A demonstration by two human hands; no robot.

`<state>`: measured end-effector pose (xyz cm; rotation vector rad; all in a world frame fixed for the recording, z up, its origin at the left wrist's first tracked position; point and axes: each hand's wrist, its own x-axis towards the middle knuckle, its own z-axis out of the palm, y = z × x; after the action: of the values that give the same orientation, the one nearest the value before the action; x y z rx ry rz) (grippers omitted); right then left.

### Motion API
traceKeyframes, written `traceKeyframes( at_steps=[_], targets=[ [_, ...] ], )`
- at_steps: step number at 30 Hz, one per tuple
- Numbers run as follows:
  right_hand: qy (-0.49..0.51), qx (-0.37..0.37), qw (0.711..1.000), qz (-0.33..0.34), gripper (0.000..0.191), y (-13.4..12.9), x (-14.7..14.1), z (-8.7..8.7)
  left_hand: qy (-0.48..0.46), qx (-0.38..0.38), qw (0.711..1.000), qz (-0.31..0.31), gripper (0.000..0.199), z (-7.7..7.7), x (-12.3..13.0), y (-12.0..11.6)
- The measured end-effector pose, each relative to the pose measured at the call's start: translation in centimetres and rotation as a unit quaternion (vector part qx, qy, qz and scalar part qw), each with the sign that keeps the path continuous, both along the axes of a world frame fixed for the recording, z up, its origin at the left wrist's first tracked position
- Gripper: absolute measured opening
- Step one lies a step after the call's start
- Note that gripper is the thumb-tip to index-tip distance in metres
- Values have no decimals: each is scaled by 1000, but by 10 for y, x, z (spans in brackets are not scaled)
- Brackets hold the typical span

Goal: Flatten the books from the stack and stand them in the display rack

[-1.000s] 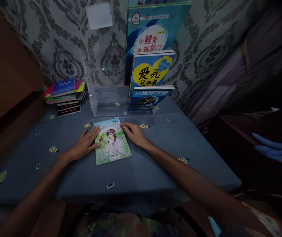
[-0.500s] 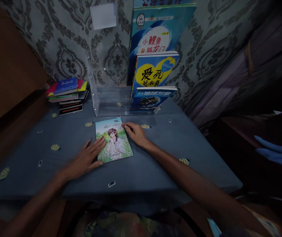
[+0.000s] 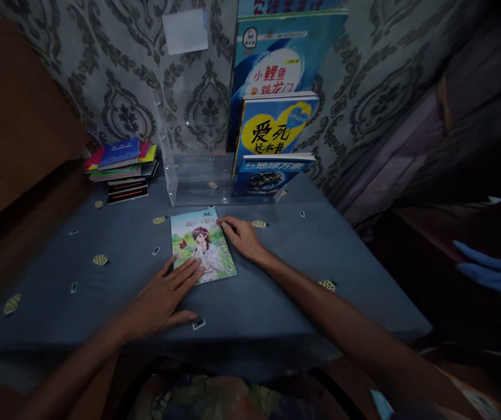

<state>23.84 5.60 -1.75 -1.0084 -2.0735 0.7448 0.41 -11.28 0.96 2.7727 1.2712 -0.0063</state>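
A thin illustrated book (image 3: pixel 202 236) lies flat and closed on the blue-grey tablecloth, its cover showing a long-haired figure among flowers. My left hand (image 3: pixel 167 297) is stretched out, fingers lying over the cover's lower left part and thumb resting on the cloth below. At the upper right edge of the book, the fingertips of my right hand (image 3: pixel 244 238) touch its border. That hand lies low on the cloth with loosely bent fingers, not wrapped round anything I can see.
Behind the book stands a clear acrylic rack (image 3: pixel 198 192), with several upright books (image 3: pixel 272 131) on its right side. A stack of books (image 3: pixel 121 163) sits at the back left. A blue glove-like shape (image 3: pixel 496 271) shows at the far right, beyond the tablecloth (image 3: pixel 298 309).
My left hand has slid down and a little right over the cover, uncovering a red butterfly on it. The right hand and the book stay in place.
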Motion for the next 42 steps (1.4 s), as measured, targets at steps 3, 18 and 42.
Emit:
traceKeyframes(
  at_steps=[3, 18, 42],
  targets=[
    [2, 6, 1000, 2, 31, 0, 0, -1, -9, -7, 1000, -24, 89, 4, 15, 7],
    [6, 19, 1000, 2, 31, 3, -1, -5, -25, -11, 999, -32, 76, -5, 44, 64],
    [-213, 121, 953, 177, 54, 6, -100, -5, -157, 154, 939, 264, 57, -56, -20, 99]
  ],
)
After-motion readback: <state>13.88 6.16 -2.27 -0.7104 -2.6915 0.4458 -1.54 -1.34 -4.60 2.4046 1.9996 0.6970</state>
